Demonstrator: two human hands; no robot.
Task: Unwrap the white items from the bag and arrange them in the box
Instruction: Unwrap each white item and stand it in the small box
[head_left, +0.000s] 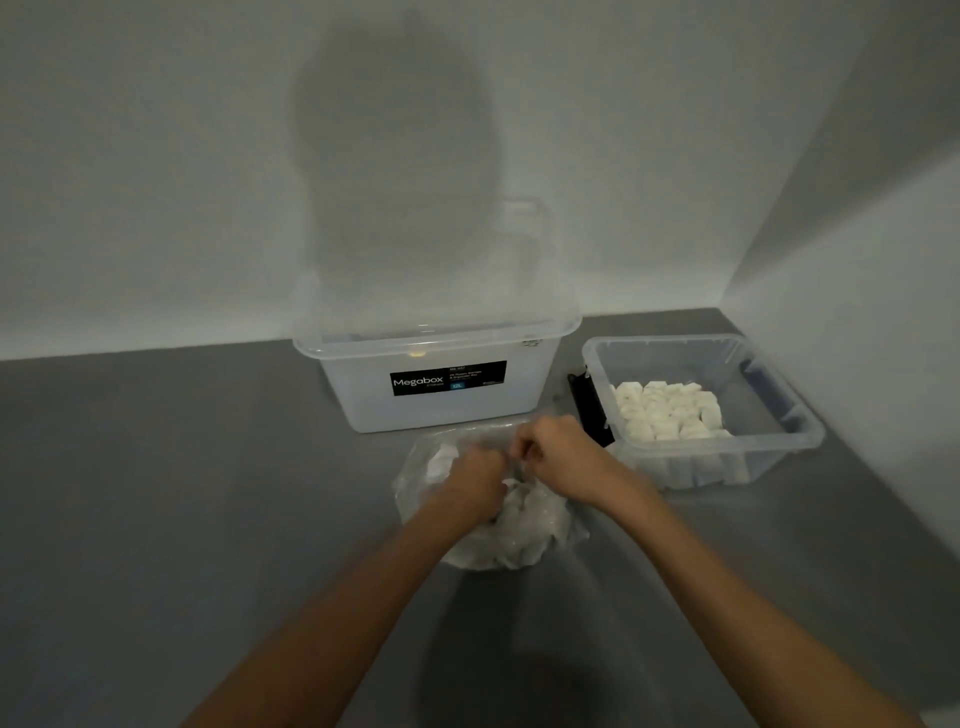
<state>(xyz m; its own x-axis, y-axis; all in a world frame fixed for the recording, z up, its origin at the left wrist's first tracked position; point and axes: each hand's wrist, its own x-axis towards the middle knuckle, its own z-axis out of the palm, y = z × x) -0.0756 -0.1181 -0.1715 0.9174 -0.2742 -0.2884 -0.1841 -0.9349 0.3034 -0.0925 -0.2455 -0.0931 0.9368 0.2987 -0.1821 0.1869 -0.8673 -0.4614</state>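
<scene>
Pinching plastic above the stuffed bag, left grip and right grip hover near the box of white items.

Left of your Megabox bin: open floor, pass freely | right: black object, open box block you | front: bag crowds.

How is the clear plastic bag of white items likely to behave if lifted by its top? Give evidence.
Probably floppy: the bag looks thin and crumpled, slumping around the white items. Likely to sag and shift, since its contents sit loose. Possibly slippery, as the film looks glossy.
</scene>
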